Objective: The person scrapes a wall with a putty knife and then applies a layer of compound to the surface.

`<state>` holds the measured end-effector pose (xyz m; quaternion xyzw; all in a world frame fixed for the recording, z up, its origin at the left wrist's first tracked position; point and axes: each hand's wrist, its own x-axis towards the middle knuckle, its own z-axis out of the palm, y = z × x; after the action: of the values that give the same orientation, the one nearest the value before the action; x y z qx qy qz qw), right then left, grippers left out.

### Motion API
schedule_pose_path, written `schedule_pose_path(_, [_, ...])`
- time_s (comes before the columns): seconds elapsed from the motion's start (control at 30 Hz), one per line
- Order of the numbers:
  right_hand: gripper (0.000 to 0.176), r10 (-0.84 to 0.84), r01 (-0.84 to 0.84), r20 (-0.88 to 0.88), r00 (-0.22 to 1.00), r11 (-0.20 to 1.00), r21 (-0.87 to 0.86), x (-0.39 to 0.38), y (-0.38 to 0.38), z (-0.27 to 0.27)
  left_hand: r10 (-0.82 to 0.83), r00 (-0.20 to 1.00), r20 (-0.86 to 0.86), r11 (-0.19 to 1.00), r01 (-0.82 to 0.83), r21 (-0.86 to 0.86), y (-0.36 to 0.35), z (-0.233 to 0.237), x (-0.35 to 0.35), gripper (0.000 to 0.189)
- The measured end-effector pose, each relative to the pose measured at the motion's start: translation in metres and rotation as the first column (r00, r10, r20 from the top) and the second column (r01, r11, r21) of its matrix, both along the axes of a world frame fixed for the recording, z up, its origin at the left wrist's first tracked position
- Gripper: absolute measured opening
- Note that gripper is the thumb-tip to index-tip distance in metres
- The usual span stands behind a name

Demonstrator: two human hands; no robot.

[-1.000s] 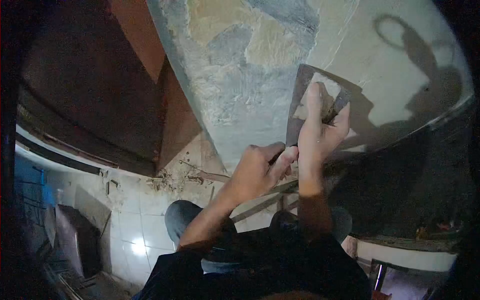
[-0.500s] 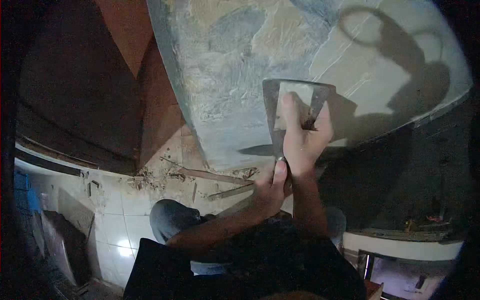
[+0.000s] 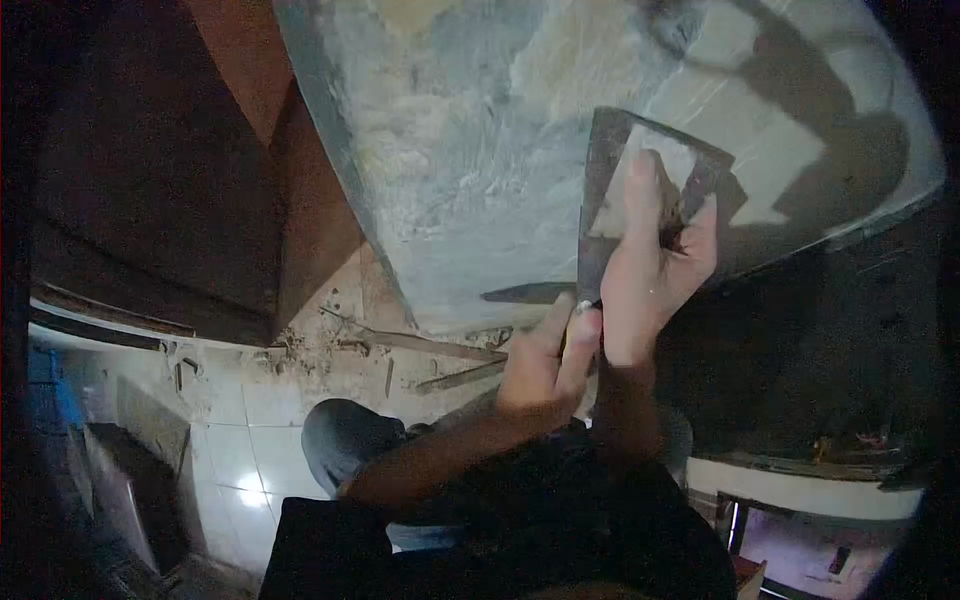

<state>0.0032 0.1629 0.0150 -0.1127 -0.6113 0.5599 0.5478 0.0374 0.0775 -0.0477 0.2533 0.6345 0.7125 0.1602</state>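
My left hand [image 3: 548, 362] is closed around the handle of a wide putty knife, whose dark blade [image 3: 597, 265] points up and away from me. My right hand [image 3: 665, 250] lies over the blade, its thumb pressed on a pale, roughly rectangular flat piece [image 3: 632, 205] on the blade's face. The fingers curl around the blade's right side, partly hidden. Beyond the blade stands a large board-like surface [image 3: 440, 180] with smeared grey, bluish and cream patches. The putty knife overlaps its lower right part.
Thin wooden strips [image 3: 430, 347] and crumbly debris [image 3: 310, 350] lie on the floor below the surface. White tiles [image 3: 235, 445] spread at the left. A dark panel [image 3: 150, 180] rises at the upper left, and a leaning slab [image 3: 135, 490] stands lower left.
Both hands and the putty knife have moved right, with the blade rising and tilting clockwise. The pale piece has travelled with the blade. The shadows at the upper right have shifted slightly.
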Motion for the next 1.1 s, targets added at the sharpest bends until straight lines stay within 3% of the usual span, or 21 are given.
schedule_pose_path(0.1, [0.026,0.005,-0.004,-0.007,1.000,0.999,0.043,0.003,0.007,-0.011,0.013,1.000,0.014,0.996,-0.015,0.091,0.008,-0.015,0.004,0.031])
schedule_pose_path(0.17, [0.027,-0.032,0.032,0.004,0.999,0.999,0.017,0.001,0.010,-0.014,-0.029,0.998,0.058,0.999,0.030,-0.014,0.007,-0.011,0.003,0.030])
schedule_pose_path(0.23, [0.027,-0.052,0.052,-0.010,0.999,0.996,0.070,-0.002,0.006,0.001,0.077,0.992,-0.103,0.993,-0.067,0.098,0.010,0.002,-0.003,0.029])
schedule_pose_path(0.27, [0.027,-0.021,0.021,-0.015,1.000,0.999,0.044,-0.003,0.004,0.004,-0.036,0.999,-0.029,0.999,0.035,-0.016,0.002,0.009,-0.008,0.028])
schedule_pose_path(0.3, [0.027,0.010,-0.009,-0.017,1.000,1.000,0.023,-0.002,0.004,0.005,-0.035,0.999,-0.016,0.999,0.035,-0.016,0.004,0.004,-0.004,0.028])
schedule_pose_path(0.37, [0.028,-0.044,0.044,-0.008,0.999,0.997,0.068,0.002,0.007,0.002,0.149,0.924,-0.351,0.984,-0.174,-0.041,0.013,-0.010,0.000,0.028])
schedule_pose_path(0.4, [0.029,-0.056,0.054,0.020,0.998,0.995,0.088,0.003,0.009,0.001,0.011,1.000,-0.027,1.000,-0.011,-0.019,0.014,-0.010,0.000,0.029])
schedule_pose_path(0.5, [0.030,0.009,-0.009,0.007,1.000,0.998,0.066,0.004,0.009,0.006,0.033,0.999,0.015,0.996,-0.034,0.081,0.017,-0.004,0.003,0.029])
schedule_pose_path(0.57, [0.028,-0.033,0.031,0.023,0.999,0.996,0.080,0.004,0.006,0.010,-0.031,0.996,0.085,0.999,0.028,0.041,0.016,-0.002,0.002,0.029])
schedule_pose_path(0.63, [0.028,-0.018,0.018,0.007,1.000,0.995,0.101,0.008,0.013,0.001,-0.055,0.996,0.074,0.983,0.041,0.177,0.021,-0.008,0.000,0.029])
schedule_pose_path(0.7, [0.028,-0.002,0.006,-0.025,1.000,0.992,0.129,0.010,0.022,0.001,-0.081,0.997,0.004,0.994,0.081,0.078,0.018,-0.005,-0.003,0.028])
schedule_pose_path(0.77, [0.029,-0.087,0.073,0.064,0.994,0.978,0.197,0.013,0.031,0.004,-0.105,0.994,-0.019,0.993,0.104,-0.053,0.016,-0.005,-0.007,0.029])
schedule_pose_path(0.83, [0.032,-0.019,0.013,0.037,0.999,0.989,0.148,0.015,0.036,0.017,0.191,0.938,-0.289,0.979,-0.162,0.120,0.009,-0.006,-0.019,0.023])
schedule_pose_path(0.87, [0.033,-0.137,0.100,0.117,0.984,0.956,0.277,0.017,0.043,0.022,0.393,0.813,-0.430,0.915,-0.301,0.267,-0.001,-0.006,-0.033,0.021])
schedule_pose_path(0.9, [0.035,-0.268,0.177,0.180,0.947,0.898,0.404,0.022,0.052,0.027,0.570,0.589,-0.573,0.820,-0.449,0.354,-0.015,-0.006,-0.050,0.017])
schedule_pose_path(0.93, [0.066,-0.234,0.111,0.300,0.925,0.920,0.376,0.024,0.062,0.035,0.568,0.592,-0.572,0.822,-0.443,0.358,-0.023,-0.002,-0.068,0.017])
schedule_pose_path(0.97, [0.066,-0.242,0.121,0.297,0.924,0.919,0.375,0.026,0.063,0.040,0.782,0.352,-0.515,0.609,-0.611,0.506,-0.030,0.004,-0.088,0.034])
schedule_pose_path(1.0, [0.058,-0.272,0.099,0.290,0.918,0.863,0.496,0.027,0.063,0.046,0.909,0.071,-0.411,0.340,-0.697,0.631,-0.037,0.007,-0.107,0.055])
schedule_pose_path(1.03, [0.050,-0.300,0.073,0.281,0.911,0.791,0.608,0.027,0.062,0.048,0.907,0.077,-0.413,0.347,-0.691,0.634,-0.045,0.005,-0.122,0.055])
schedule_pose_path(1.07, [0.050,-0.311,0.081,0.282,0.908,0.789,0.609,0.026,0.062,0.048,0.824,0.251,-0.509,0.517,-0.702,0.490,-0.051,0.000,-0.136,0.070])
schedule_pose_path(1.1, [0.051,-0.394,0.122,0.193,0.898,0.648,0.752,0.022,0.061,0.051,0.709,0.427,-0.561,0.664,-0.673,0.327,-0.054,-0.004,-0.143,0.085])
